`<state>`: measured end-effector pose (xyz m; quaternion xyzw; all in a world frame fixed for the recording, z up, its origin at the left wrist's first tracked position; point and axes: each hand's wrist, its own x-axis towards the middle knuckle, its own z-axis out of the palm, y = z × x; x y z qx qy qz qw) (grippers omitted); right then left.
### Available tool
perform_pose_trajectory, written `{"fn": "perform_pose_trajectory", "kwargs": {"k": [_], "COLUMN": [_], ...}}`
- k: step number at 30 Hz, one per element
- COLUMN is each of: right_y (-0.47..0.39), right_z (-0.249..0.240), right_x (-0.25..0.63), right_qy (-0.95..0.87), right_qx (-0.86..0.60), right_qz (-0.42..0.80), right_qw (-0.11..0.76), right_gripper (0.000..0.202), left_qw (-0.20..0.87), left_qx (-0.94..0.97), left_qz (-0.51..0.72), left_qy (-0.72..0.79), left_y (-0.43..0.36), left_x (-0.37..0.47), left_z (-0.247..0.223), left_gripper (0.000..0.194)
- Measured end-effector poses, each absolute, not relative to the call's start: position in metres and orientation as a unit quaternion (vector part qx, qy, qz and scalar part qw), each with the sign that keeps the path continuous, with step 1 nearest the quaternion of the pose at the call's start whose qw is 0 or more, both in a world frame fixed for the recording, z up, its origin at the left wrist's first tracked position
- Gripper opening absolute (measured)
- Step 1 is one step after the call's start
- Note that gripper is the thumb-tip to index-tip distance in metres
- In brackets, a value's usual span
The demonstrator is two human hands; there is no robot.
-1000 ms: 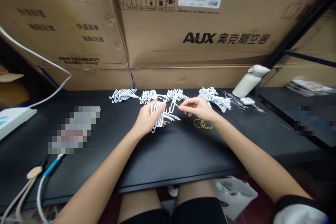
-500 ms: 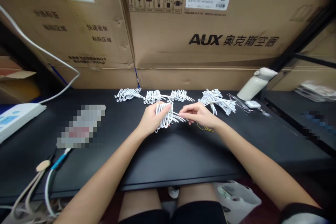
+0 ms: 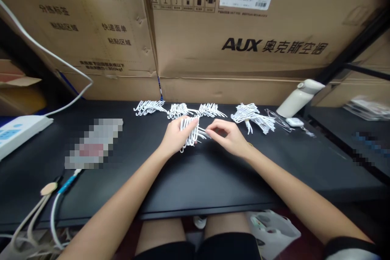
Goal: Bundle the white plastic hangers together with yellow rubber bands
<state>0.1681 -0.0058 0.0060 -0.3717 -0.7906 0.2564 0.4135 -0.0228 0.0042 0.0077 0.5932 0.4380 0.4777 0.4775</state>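
Observation:
My left hand (image 3: 176,137) is closed around a bundle of white hooked rods (image 3: 189,132), its thumb across the top. The straight ends of that bundle point right, where my right hand (image 3: 228,135) pinches at their tips with thumb and forefinger. Three hooked white bundles lie in a row behind my hands: a left one (image 3: 149,107), a middle one (image 3: 178,110) and a right one (image 3: 209,110). Farther right is a larger crossed pile of white rods (image 3: 253,118).
Cardboard boxes (image 3: 195,57) stand along the back of the black table (image 3: 213,187). A cream bottle (image 3: 298,99) leans at the right, beside a small white case (image 3: 294,122). At the left are a pixelated device (image 3: 94,144) with a cable and a power strip (image 3: 22,134).
My right hand has shifted slightly left along the rod ends, its thumb and forefinger now rounded into a pinch. The view has shifted a little. My left hand keeps its hold.

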Motion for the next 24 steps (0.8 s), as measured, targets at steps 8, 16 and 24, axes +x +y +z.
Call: {"fn": "perform_pose_trajectory", "kwargs": {"k": [8, 16, 24], "right_y": [-0.009, -0.006, -0.012], "right_z": [0.001, -0.004, 0.001], "right_x": [0.165, 0.16, 0.161], "right_qy": [-0.781, -0.691, -0.727], "right_qx": [-0.373, -0.366, -0.357], "right_qz": [0.301, 0.472, 0.404], "right_qw": [0.4, 0.407, 0.426], "right_gripper": [0.021, 0.029, 0.024], "left_qw": [0.494, 0.53, 0.542], "left_qx": [0.583, 0.579, 0.601], "left_qz": [0.469, 0.455, 0.41], "left_qy": [0.443, 0.421, 0.421], "left_y": [0.003, 0.002, 0.003], "left_x": [-0.021, -0.019, -0.022], "left_z": [0.013, 0.014, 0.014], "left_gripper": [0.028, 0.028, 0.031]}}
